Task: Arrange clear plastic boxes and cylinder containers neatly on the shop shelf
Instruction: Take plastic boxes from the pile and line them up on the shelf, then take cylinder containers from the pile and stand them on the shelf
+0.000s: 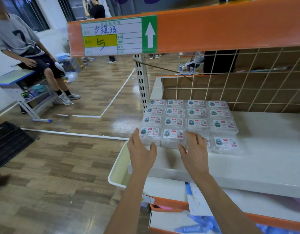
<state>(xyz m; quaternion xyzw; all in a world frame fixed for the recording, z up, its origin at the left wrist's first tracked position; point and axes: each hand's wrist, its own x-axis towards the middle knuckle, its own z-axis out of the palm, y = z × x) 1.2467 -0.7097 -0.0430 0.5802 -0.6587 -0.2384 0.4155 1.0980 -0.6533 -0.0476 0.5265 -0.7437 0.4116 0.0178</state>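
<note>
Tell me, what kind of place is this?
Probably a shop, or a practice one: a handwritten price tag on the orange beam, rows of labelled clear boxes on a white shelf, and a wire grid behind them.

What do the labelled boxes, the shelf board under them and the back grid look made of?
Boxes: clear thin plastic, glossy; whitish contents show through the walls. Shelf board: likely painted metal, smooth off-white with a faint sheen. Back grid: thin cream-coated wire, likely metal.
</note>
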